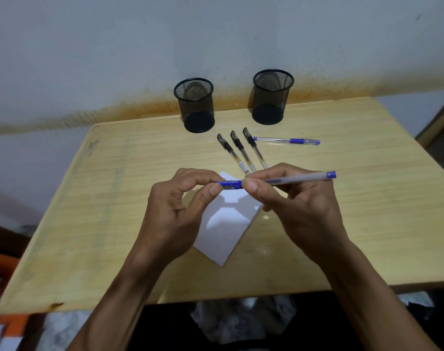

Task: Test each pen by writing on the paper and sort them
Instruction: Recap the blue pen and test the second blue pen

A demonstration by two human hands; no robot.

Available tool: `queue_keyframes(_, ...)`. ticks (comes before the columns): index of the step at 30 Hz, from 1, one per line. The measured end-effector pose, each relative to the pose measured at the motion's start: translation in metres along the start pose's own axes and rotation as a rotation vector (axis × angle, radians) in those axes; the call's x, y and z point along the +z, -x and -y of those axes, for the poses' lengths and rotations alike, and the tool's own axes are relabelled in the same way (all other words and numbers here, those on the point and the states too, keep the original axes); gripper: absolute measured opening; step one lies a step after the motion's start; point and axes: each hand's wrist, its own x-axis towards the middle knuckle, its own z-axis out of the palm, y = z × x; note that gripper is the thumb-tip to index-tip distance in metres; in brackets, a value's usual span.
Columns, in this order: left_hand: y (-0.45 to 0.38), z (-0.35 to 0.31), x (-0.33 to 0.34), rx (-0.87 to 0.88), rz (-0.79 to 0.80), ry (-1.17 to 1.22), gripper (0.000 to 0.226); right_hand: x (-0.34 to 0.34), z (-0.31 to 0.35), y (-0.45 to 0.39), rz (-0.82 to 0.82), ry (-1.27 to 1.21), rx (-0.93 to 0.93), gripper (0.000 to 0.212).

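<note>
Fingers of both hands clamp one blue pen (pixel 287 180) held level above the paper (pixel 228 224): left hand (pixel 180 209) pinches its cap end, right hand (pixel 297 206) its barrel. Beyond the fingers, three black pens (pixel 241 150) lie on the table (pixel 114 198).

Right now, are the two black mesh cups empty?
Both look empty: left black mesh cup and right black mesh cup show only bare mesh; no pens inside.

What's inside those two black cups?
Both mesh cups, left and right, look empty; no pens stick out. The dark bottoms are too dim to check for anything tiny.
</note>
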Motion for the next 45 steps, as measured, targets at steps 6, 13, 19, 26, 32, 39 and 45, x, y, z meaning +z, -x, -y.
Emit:
queue_keyframes(6,-0.005,0.008,0.001,-0.046,0.071,0.002,0.023,0.000,-0.006,0.002,0.022,-0.041,0.035,0.013)
queue_keyframes(13,-0.022,0.008,-0.013,-0.042,0.154,-0.122,0.017,-0.031,0.001,-0.004,0.053,0.288,-0.052,0.007)
queue_keyframes(19,-0.037,0.015,-0.005,-0.118,0.098,-0.244,0.055,-0.021,-0.016,-0.013,-0.049,0.723,-0.053,0.011)
queue_keyframes(26,-0.022,0.078,-0.034,-0.345,0.035,-0.820,0.071,-0.054,-0.052,-0.056,-0.298,0.859,0.284,0.023)
queue_keyframes(32,-0.014,0.102,-0.030,-0.377,0.114,-0.896,0.072,-0.044,-0.058,-0.066,-0.251,1.114,0.255,0.021)
queue_keyframes(39,-0.012,0.102,-0.029,-0.384,0.086,-0.906,0.071,-0.054,-0.054,-0.103,-0.292,1.082,0.086,0.021)
queue_keyframes(45,-0.013,0.099,-0.028,-0.379,0.074,-0.901,0.075,-0.062,-0.068,-0.136,-0.136,1.199,0.075,0.027)
